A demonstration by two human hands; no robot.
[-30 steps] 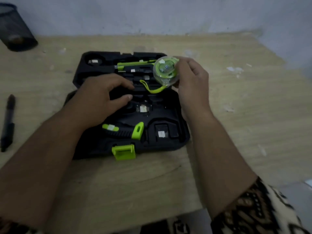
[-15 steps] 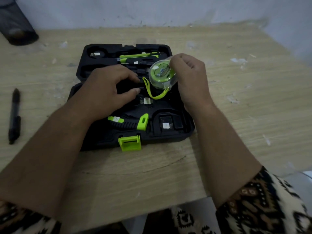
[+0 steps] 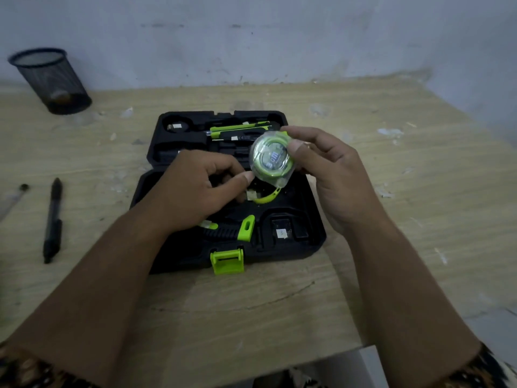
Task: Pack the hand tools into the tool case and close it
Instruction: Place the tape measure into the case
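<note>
An open black tool case (image 3: pixel 310 247) lies on the wooden table, with a green latch (image 3: pixel 227 261) at its front edge. My right hand (image 3: pixel 330 175) holds a round green tape measure (image 3: pixel 270 158), wrapped in clear plastic, above the middle of the case; its green strap (image 3: pixel 267 198) hangs down. My left hand (image 3: pixel 195 189) is over the lower tray, and its thumb touches the tape measure's left edge. A green utility knife (image 3: pixel 237 128) sits in the lid. A black and green tool handle (image 3: pixel 232 232) lies in the lower tray.
A black mesh pen cup (image 3: pixel 51 79) stands at the back left by the wall. A black pen (image 3: pixel 52 219) lies left of the case, with another small tool (image 3: pixel 14 200) at the far left edge. The table's front edge runs near my right forearm.
My right hand brought the tape measure down from over the lid toward the case's middle and turned its face up. My left hand shifted right and its thumb now meets the tape measure.
</note>
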